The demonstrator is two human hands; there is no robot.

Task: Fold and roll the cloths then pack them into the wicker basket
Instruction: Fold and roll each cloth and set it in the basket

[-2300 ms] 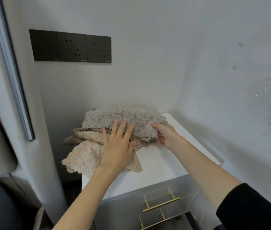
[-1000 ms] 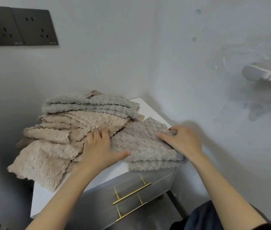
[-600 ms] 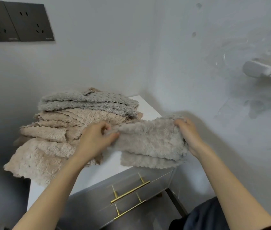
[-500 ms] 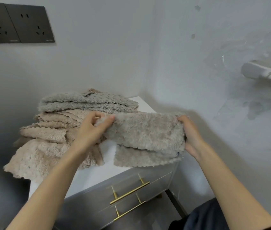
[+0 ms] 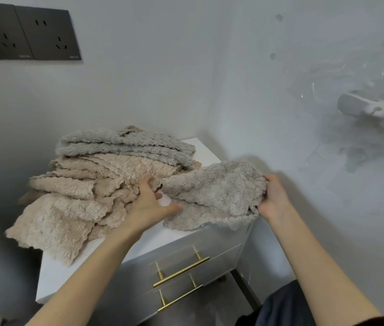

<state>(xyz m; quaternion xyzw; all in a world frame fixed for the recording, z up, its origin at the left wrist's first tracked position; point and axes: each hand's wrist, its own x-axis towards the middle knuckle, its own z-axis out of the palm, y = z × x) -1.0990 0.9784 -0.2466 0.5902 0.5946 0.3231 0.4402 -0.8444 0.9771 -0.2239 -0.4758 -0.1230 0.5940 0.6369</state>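
A fluffy grey cloth (image 5: 214, 194) lies doubled over on the right part of the white cabinet top (image 5: 73, 271), its lower edge hanging over the front. My right hand (image 5: 273, 198) grips its bunched right end. My left hand (image 5: 149, 203) is spread at the cloth's left edge, with its fingers by the upper corner and its thumb touching the lower layer. To the left is a pile of beige cloths (image 5: 80, 203) with a folded grey one (image 5: 125, 147) on top. No wicker basket is in view.
The cabinet stands in a wall corner and has two drawers with gold bar handles (image 5: 181, 270). Dark wall sockets (image 5: 26, 34) sit at the upper left. A white fitting (image 5: 374, 114) sticks out of the right wall.
The grey cloth was pulled off the pile, lifted between both hands and folded over. It has now come down onto the cabinet top, and my left hand has loosened its pinch.
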